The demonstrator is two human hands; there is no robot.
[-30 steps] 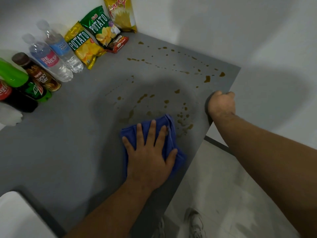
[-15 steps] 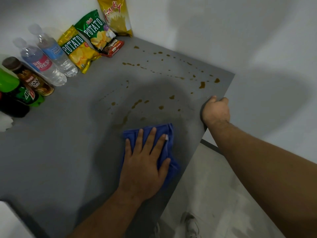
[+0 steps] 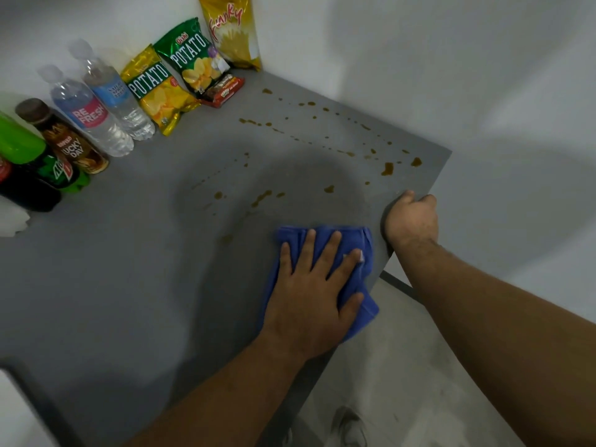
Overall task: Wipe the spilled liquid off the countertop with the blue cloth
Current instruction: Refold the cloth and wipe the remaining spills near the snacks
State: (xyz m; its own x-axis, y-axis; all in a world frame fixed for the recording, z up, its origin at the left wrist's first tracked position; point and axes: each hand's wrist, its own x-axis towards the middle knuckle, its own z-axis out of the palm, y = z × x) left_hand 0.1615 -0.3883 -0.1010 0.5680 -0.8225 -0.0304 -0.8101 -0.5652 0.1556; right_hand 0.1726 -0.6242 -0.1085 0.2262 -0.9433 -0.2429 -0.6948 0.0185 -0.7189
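Dim, flat indoor light, cool cast. Broad soft shadow sat mid-countertop [image 3: 129, 269]; more soft shadows on the wall [image 3: 483, 75]. No hard glare, only faint sheen on the bottles [image 3: 96, 114]. Wide-angle lens bowed the countertop edges. Frame was soft overall; lower corners smeared, shoe [image 3: 351, 427] blurred. Print on the bags [image 3: 190, 56] was legible.

Both forearms show bare to the frame's edge, the right one with fine dark hair near the wrist. The left hand [image 3: 309, 295] has a pale glint on one fingertip; the right hand [image 3: 412, 221] is plain. Below it all is a light grey shoe [image 3: 350, 427] - blurred.
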